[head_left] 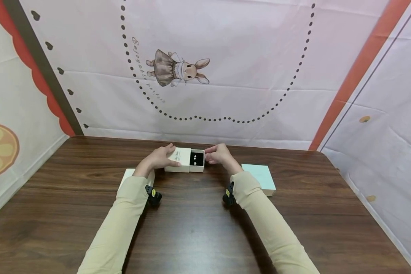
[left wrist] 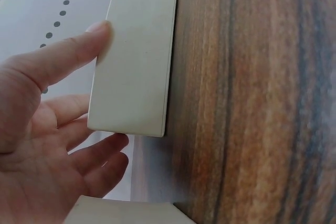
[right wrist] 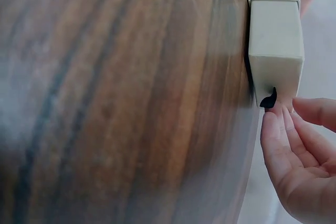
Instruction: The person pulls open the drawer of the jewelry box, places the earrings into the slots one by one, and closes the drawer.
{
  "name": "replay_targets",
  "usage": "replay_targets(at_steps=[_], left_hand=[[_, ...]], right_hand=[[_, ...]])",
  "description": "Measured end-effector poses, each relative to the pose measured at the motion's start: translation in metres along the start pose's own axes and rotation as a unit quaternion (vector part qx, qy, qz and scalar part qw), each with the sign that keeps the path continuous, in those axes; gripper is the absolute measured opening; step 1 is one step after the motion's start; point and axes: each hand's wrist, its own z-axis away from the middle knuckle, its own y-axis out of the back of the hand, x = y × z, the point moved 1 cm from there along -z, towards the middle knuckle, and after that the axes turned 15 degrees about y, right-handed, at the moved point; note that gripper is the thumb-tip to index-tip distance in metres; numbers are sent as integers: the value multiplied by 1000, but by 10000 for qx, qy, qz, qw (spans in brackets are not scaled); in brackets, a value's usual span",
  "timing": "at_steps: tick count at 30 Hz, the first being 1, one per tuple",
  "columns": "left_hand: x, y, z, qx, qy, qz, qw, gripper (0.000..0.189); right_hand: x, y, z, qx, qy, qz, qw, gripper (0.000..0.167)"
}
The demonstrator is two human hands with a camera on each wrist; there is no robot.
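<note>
A cream jewellery drawer box [head_left: 182, 160] with dark lettering lies on the table near its far edge. My left hand [head_left: 159, 156] grips its outer sleeve [left wrist: 134, 59], thumb and fingers on opposite sides. Out of the sleeve's right end sticks part of the drawer [head_left: 196, 169], showing a black insert [head_left: 200, 159] with small shiny earrings [head_left: 195, 157] on it. My right hand [head_left: 220, 155] is at the drawer's end. In the right wrist view its fingertips are right at a black ribbon tab [right wrist: 269, 99], thumb apart from the other fingers.
A white box [head_left: 125, 176] stands at the left, partly hidden under my left forearm. On the right, beside my right wrist, lies a pale blue box [head_left: 259, 176]. Behind the wooden table [head_left: 191, 228] hangs a printed cloth [head_left: 246, 68].
</note>
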Motion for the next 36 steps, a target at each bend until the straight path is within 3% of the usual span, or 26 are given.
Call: replay_targets(at_steps=[10, 16, 24, 27, 28, 36], left_hand=[[-5, -3, -4, 32, -55, 133, 9999, 81], [-4, -1, 0, -22, -128, 289, 9995, 91], [-2, -2, -3, 11, -19, 220, 9998, 83], [-2, -1, -3, 32, 4, 157, 9999, 82], [-2, -1, -3, 42, -6, 134, 9999, 82], [-1, 0, -1, 95, -44, 100, 9999, 81]], right_hand=[[2, -8, 1, -75, 6, -68, 9999, 26], [-2, -14, 0, -149, -72, -132, 9998, 27], [18, -23, -20, -284, 233, -243, 9990, 21], [14, -27, -19, -290, 236, -223, 9991, 23], [2, -27, -11, -243, 85, -110, 9996, 24], [-12, -36, -1, -470, 235, -63, 9986, 25]])
